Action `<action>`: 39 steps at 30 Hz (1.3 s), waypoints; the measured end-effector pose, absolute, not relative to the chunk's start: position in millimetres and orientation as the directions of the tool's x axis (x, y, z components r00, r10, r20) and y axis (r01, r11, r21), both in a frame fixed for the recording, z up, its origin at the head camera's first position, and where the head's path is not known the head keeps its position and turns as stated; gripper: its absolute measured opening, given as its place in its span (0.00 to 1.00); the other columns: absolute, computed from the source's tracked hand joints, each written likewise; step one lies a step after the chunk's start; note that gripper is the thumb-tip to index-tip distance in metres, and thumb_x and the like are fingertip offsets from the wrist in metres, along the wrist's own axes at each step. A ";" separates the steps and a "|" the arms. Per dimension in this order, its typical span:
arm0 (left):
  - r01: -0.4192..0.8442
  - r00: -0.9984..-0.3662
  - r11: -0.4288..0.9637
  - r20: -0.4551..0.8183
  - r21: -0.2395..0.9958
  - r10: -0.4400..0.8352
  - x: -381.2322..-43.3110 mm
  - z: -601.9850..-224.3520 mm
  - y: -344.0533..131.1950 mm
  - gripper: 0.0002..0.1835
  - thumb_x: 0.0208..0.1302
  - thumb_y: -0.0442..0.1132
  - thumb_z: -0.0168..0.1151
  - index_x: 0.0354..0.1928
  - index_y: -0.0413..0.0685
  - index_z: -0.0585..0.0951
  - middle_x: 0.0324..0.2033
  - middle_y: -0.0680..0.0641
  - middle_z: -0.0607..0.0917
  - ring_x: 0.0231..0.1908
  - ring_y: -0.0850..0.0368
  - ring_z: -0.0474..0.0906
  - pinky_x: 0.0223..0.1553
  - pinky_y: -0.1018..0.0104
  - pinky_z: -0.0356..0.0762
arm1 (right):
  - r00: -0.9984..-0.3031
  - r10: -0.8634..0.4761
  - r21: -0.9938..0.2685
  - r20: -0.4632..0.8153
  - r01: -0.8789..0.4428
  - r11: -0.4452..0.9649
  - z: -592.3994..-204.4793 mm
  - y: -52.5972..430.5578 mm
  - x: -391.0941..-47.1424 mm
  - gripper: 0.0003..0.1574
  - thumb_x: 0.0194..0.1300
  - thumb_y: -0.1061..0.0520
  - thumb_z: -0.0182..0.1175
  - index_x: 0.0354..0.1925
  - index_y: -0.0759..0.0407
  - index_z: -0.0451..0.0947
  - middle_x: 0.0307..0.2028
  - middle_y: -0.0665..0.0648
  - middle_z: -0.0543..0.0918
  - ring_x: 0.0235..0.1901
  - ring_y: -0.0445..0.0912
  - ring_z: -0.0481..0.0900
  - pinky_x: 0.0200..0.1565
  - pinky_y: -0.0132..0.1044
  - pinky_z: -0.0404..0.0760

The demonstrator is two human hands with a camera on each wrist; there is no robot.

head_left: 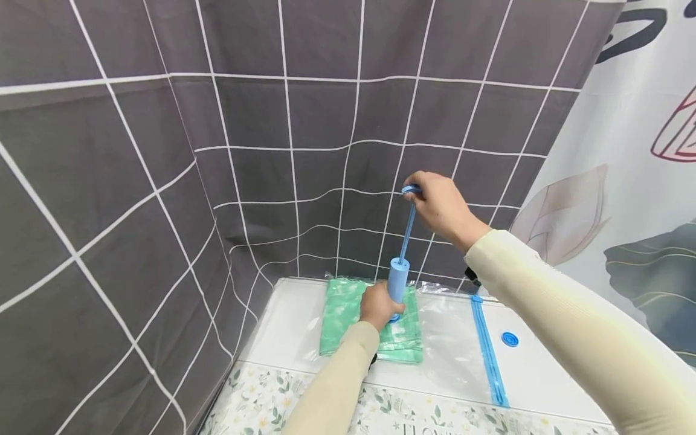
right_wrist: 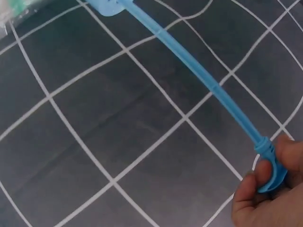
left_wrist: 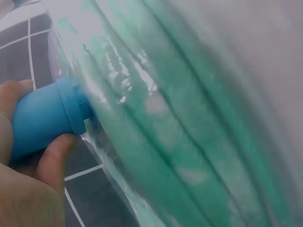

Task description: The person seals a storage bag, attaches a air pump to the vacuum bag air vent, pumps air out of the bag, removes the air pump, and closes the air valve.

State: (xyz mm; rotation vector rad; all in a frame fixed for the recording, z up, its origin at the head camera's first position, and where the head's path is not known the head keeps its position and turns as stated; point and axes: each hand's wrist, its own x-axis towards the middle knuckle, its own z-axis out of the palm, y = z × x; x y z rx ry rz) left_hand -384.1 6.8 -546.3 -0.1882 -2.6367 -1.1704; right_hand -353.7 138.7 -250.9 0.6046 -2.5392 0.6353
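Observation:
A blue hand pump (head_left: 399, 279) stands nearly upright on a clear vacuum storage bag (head_left: 448, 338) with folded green cloth (head_left: 342, 320) inside. My left hand (head_left: 379, 307) grips the pump's barrel low down, close over the bag. In the left wrist view the barrel's (left_wrist: 45, 120) narrower end meets the plastic. High above, my right hand (head_left: 437, 202) holds the pump's handle (right_wrist: 275, 177), fingers curled round it. The thin rod (right_wrist: 199, 71) is drawn far out of the barrel.
A round blue valve cap (head_left: 510, 339) lies on the white surface (head_left: 549, 368) right of the bag. The bag's blue zip strip (head_left: 488, 350) runs along its right side. Dark grid-patterned cloth (head_left: 261, 115) hangs behind and at the left; a floral cloth (head_left: 255, 396) covers the front.

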 end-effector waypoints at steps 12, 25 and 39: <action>0.214 -0.962 0.676 0.274 0.706 0.018 -399.4 -561.6 4.3 0.28 0.51 0.43 0.91 0.52 0.42 0.90 0.41 0.45 0.96 0.40 0.48 0.94 0.46 0.50 0.95 | -0.747 -0.346 -0.239 0.568 -0.551 0.799 -273.4 131.5 -352.4 0.21 0.91 0.58 0.55 0.68 0.72 0.79 0.59 0.73 0.87 0.62 0.68 0.85 0.68 0.65 0.84; 0.191 -0.971 0.684 0.238 0.704 0.026 -372.5 -533.4 6.1 0.29 0.54 0.39 0.91 0.56 0.39 0.90 0.46 0.40 0.97 0.46 0.42 0.95 0.53 0.46 0.96 | -0.788 -0.353 -0.239 0.505 -0.520 0.820 -334.0 132.1 -352.8 0.17 0.89 0.61 0.58 0.65 0.71 0.81 0.55 0.70 0.89 0.58 0.66 0.89 0.64 0.62 0.90; 0.264 -0.947 0.718 0.313 0.644 0.067 -406.9 -576.3 5.9 0.27 0.55 0.46 0.88 0.55 0.44 0.90 0.41 0.46 0.96 0.38 0.49 0.93 0.42 0.52 0.93 | -0.788 -0.366 -0.268 0.495 -0.539 0.798 -394.5 133.1 -353.9 0.12 0.81 0.64 0.67 0.58 0.68 0.86 0.53 0.68 0.91 0.54 0.63 0.92 0.58 0.59 0.94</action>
